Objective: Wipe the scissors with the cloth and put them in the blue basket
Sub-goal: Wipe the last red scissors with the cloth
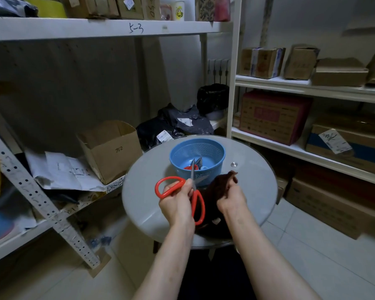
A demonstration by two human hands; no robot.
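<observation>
Red scissors in L hand, nr basket.

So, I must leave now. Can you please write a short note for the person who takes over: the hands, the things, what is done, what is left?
Left hand: grips the red-handled scissors above the table, blades pointing toward the blue basket.
Right hand: grips the dark cloth, which partly lies on the round table.
Done: at least one other pair already lies in the basket.
Left: wipe the held scissors if they are not yet clean (the picture cannot show this), then put them in the basket.
</observation>
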